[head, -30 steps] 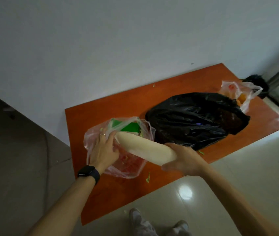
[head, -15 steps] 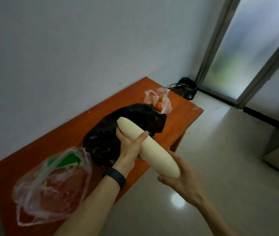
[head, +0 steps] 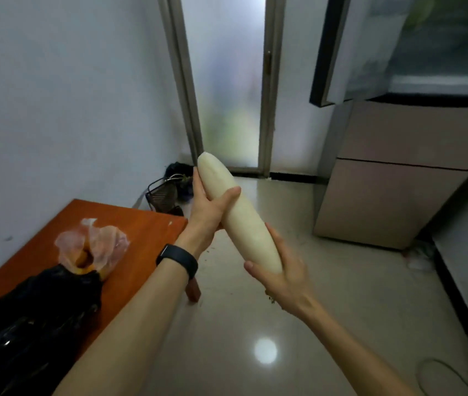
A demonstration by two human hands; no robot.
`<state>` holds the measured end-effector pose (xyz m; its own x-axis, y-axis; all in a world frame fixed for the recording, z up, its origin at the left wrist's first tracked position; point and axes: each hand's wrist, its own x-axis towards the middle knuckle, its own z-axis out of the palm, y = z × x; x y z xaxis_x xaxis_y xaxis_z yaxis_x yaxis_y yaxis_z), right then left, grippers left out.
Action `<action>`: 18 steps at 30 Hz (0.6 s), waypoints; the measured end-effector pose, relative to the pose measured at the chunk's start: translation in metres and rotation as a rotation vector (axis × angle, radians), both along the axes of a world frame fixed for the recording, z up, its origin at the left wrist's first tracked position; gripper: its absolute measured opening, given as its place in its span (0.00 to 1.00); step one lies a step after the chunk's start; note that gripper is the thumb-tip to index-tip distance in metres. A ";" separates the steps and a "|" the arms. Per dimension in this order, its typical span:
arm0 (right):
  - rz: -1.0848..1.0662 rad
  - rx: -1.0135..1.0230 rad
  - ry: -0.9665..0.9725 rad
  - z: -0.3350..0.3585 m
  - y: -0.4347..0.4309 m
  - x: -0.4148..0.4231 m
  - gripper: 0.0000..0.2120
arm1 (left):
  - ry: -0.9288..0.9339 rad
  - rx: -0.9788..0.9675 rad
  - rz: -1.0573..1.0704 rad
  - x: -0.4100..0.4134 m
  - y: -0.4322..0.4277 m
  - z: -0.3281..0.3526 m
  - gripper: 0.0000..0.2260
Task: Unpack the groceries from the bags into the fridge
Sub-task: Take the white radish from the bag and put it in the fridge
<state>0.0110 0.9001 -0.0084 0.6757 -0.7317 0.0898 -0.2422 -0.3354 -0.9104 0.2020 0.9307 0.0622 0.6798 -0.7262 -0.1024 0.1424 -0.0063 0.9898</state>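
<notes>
A long white radish is held in the air over the floor, tilted with its far end up. My left hand, with a black watch on the wrist, grips its upper half. My right hand cups its lower end. The fridge stands at the right, beige lower drawers shut and its upper door swung open. On the orange table at the left lie a black bag and a clear bag with orange things inside.
A dark wire basket and a black bag sit on the floor in the far corner by a frosted glass door. The glossy tiled floor stretches between table and fridge. A white wall runs along the left.
The view has swung right from the table toward the fridge. Both hands have carried the radish away from the table and over the floor. The pinkish bag at the left has left the view.
</notes>
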 end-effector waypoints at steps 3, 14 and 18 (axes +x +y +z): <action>-0.137 -0.023 -0.025 0.005 -0.062 -0.020 0.41 | -0.057 0.026 -0.120 -0.032 -0.071 -0.001 0.47; -0.537 -0.161 -0.010 0.036 -0.307 -0.083 0.39 | -0.589 0.052 -0.506 -0.069 -0.333 0.025 0.36; -0.618 -0.201 0.000 0.065 -0.395 -0.101 0.39 | -0.882 0.030 -0.533 -0.068 -0.441 0.050 0.29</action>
<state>-0.0901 0.5049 0.0563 0.1352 -0.9547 0.2652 -0.4453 -0.2976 -0.8445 0.1336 0.4899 0.1121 0.1122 -0.9607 0.2538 -0.6633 0.1178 0.7391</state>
